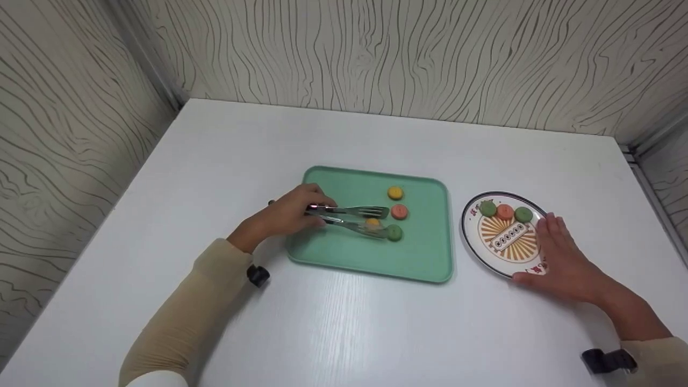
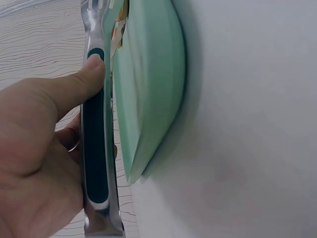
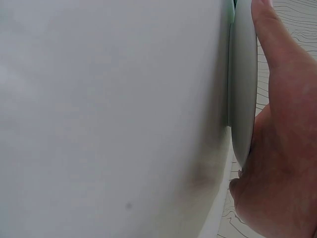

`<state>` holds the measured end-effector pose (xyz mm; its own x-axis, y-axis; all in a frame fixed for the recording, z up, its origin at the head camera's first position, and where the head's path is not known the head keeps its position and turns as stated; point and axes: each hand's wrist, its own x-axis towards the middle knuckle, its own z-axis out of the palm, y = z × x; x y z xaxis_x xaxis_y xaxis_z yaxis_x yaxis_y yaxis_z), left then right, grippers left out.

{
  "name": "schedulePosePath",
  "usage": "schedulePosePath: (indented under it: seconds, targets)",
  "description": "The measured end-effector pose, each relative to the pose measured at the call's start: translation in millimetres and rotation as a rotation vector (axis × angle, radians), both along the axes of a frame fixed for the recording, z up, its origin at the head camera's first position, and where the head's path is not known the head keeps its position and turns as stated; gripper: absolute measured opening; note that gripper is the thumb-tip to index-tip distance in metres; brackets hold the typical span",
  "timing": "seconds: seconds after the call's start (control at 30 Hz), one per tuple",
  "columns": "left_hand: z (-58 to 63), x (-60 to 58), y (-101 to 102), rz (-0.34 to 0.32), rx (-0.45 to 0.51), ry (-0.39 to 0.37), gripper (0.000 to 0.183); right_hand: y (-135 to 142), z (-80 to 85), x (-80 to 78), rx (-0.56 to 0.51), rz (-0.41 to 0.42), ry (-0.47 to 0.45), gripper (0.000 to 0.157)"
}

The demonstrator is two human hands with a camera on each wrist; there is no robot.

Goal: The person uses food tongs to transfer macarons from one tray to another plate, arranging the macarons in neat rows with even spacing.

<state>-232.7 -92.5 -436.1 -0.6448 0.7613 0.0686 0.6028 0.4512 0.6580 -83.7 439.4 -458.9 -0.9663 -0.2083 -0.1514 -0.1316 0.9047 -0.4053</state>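
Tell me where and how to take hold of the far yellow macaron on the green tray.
Pinch the far yellow macaron by its left and right edges, probably best from above: it appears to lie flat with both those sides free, while the neighbouring orange macaron sits close on its near side.

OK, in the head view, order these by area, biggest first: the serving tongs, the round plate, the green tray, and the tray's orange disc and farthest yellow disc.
1. Green tray
2. Round plate
3. Serving tongs, partly hidden by the left hand
4. Tray's orange disc and farthest yellow disc: too alike to rank
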Motion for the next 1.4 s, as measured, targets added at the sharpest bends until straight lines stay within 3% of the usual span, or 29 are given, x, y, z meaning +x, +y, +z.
schedulePosePath:
  seconds: [0.43,1.4]
  targets:
    - [0.3,-1.1,1.9,0.004,-0.012,0.011,0.034,0.7,-0.6,-0.2,0.002,0.008,0.024,0.126]
    - [0.5,1.9,4.5,0.038,-0.029,-0.041,0.032,-0.2,0.9,0.7,-0.009,-0.004,0.004,0.128]
